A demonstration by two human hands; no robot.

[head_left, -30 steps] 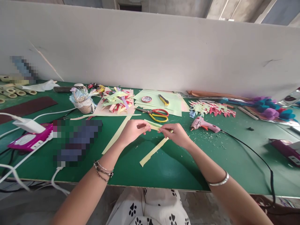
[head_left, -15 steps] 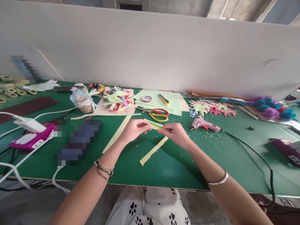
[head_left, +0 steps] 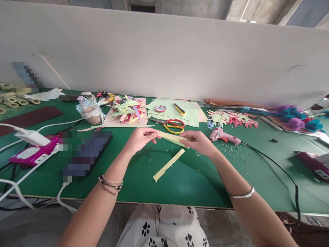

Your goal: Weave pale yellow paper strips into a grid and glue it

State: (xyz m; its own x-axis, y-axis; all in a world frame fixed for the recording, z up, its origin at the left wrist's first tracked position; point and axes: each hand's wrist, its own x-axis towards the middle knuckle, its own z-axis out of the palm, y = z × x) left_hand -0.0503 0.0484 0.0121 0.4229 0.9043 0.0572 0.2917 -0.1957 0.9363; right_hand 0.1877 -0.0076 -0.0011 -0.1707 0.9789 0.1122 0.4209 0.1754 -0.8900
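Note:
A pale yellow-green paper strip (head_left: 169, 136) stretches between my two hands, a little above the green table. My left hand (head_left: 144, 139) pinches its left end between thumb and fingers. Around the right end, the fingers of my right hand (head_left: 195, 142) are closed, and part of the paper is hidden behind them. The strip looks doubled, with a greener layer below the yellow one. On the tabletop just below lies a separate yellow paper strip (head_left: 169, 165). Scissors (head_left: 174, 126) with red and yellow handles rest just beyond my hands.
A pink glue gun (head_left: 226, 136) lies right of my right hand, its black cord trailing right. Behind are green paper sheets (head_left: 167, 118), a yellow cutter (head_left: 179, 109), a tape roll (head_left: 160, 108) and a pile of paper strips (head_left: 130, 110). A phone (head_left: 88, 154) and power strip (head_left: 33, 151) sit left.
The long yellow strip that ran under my left forearm has gone from the table. My hands have moved slightly apart, and more of the paper between them shows.

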